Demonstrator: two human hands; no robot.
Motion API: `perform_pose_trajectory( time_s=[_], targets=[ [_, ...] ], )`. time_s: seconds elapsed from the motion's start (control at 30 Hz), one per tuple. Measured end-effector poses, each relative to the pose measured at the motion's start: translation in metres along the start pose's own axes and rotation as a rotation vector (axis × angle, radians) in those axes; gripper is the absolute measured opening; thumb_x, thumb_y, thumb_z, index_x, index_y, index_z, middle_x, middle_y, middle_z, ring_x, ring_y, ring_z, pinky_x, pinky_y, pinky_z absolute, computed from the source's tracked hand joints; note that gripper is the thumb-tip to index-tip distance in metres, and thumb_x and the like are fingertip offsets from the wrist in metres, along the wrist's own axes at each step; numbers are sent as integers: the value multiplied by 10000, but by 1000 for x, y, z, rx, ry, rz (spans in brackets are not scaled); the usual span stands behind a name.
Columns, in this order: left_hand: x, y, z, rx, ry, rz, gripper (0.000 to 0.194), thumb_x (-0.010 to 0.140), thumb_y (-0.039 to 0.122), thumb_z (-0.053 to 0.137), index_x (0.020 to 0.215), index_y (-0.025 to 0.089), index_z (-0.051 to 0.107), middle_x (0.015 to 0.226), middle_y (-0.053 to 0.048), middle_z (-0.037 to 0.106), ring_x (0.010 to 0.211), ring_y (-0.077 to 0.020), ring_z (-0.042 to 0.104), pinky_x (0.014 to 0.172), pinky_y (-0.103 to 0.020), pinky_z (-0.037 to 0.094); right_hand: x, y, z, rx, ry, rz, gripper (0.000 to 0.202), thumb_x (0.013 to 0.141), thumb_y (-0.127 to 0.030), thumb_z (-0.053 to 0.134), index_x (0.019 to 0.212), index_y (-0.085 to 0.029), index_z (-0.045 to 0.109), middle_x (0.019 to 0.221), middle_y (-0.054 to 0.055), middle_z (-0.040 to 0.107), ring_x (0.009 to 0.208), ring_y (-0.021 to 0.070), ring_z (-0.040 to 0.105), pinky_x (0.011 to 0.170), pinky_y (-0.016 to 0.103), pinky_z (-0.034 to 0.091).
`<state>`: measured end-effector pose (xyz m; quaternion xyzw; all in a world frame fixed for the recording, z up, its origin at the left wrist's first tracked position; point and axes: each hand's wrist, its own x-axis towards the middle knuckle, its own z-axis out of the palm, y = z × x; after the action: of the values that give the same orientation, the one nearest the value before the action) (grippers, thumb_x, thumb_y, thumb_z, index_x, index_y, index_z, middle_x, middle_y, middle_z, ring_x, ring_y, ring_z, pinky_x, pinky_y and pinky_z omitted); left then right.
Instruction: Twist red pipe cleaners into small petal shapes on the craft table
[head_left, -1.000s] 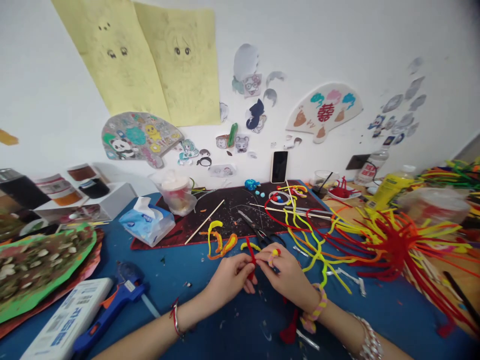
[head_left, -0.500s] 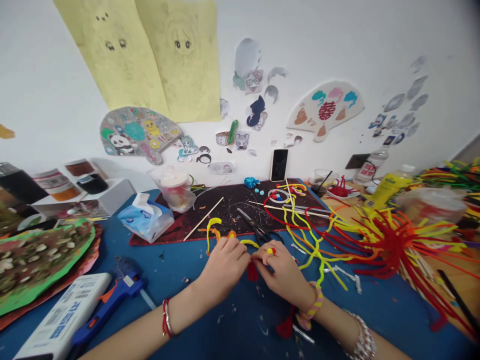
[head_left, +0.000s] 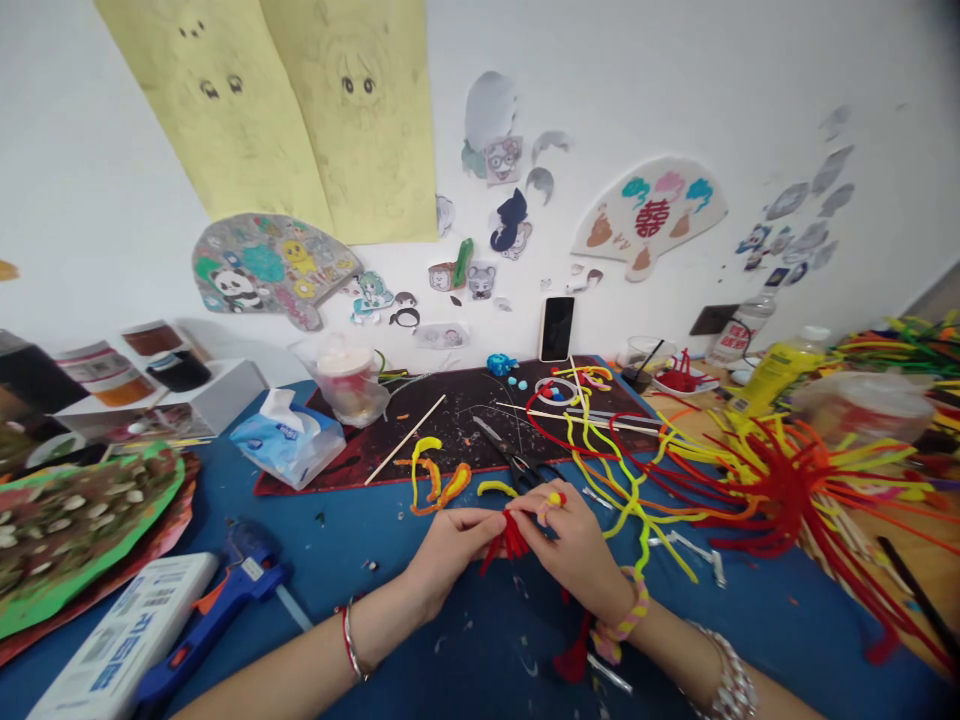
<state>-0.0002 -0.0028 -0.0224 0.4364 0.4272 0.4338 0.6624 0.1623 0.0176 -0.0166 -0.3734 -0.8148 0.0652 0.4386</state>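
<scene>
A small red tassel (head_left: 514, 540) hangs between my two hands, its strands fanned downward. My left hand (head_left: 454, 552) pinches its top from the left with thumb and forefinger. From the right, the fingertips of my right hand (head_left: 564, 535) close on the same top end, which they partly hide. A ring with red and yellow bits sits on a right finger. Just beyond my hands lie a bent yellow and orange pipe cleaner piece (head_left: 452, 487), a short yellow piece (head_left: 496, 488) and black-handled scissors (head_left: 517, 462). Another red tassel (head_left: 573, 658) lies below my right wrist.
A big bunch of red, orange and yellow pipe cleaners (head_left: 787, 490) spreads on the right. On the left are a blue glue gun (head_left: 251, 570), a white box (head_left: 124, 640) and a tissue pack (head_left: 289, 440). A phone (head_left: 556, 329) leans on the wall.
My left hand has turned and drawn down a little, its fingers now pinching at the tip. More of the red tassel shows, spread wider. The orange pipe cleaner behind is uncovered.
</scene>
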Motion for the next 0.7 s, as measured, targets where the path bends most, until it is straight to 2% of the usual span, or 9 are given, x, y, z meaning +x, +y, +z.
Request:
perform_pose_trajectory(
  time_s=[0.13,0.33,0.57,0.7],
  targets=[
    [-5,-3,5,-98,-11,-40,334,700,367,651,907,107,680,804,-88,671,728,-143,601,784,-297,458,0,-1,-1,-48,11,-33,130,826,-200,511,831,-213,640,756,42,647,761,189,530,714,353,398],
    [-10,-5,12,-116,-19,-92,353,703,379,647,911,96,674,846,-121,674,785,-175,628,760,-285,484,-2,-3,-3,-105,22,-41,130,814,-214,539,840,-223,666,683,34,638,705,183,518,705,361,377],
    [-10,5,13,-22,-8,-1,295,732,320,626,916,92,653,844,-105,670,790,-188,639,758,-303,504,0,-3,-2,-19,31,84,127,796,-209,541,843,-215,659,732,44,634,727,191,524,720,365,409],
    [-6,5,11,-5,69,30,296,728,320,628,904,84,652,777,-87,669,722,-174,643,720,-297,514,2,-5,-3,89,-2,108,184,807,-192,511,921,-212,654,823,60,622,811,195,532,746,348,446]
  ],
)
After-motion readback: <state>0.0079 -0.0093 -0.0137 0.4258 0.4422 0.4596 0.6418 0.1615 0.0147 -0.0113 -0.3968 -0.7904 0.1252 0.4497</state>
